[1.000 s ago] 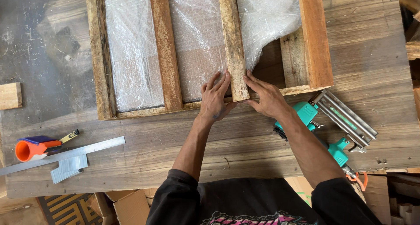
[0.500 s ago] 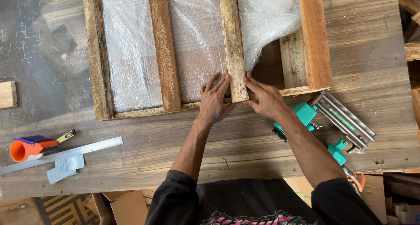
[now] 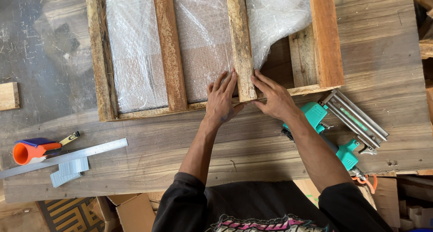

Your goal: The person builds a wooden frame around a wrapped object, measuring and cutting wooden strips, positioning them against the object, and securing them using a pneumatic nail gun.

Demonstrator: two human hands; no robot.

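Rough wooden slat [image 3: 240, 42] lies lengthwise over bubble wrap, its near end seemingly resting on the frame

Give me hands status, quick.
Left hand: open, flat against the wooden slat.
Right hand: open, fingers pressing the slat's other side.

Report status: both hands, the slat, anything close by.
Left hand and right hand flank wooden slat, touching its near end. Teal nail gun beside right forearm.

Rough wood slat [image 3: 240, 42], glossy plastic wrap [image 3: 203, 38]
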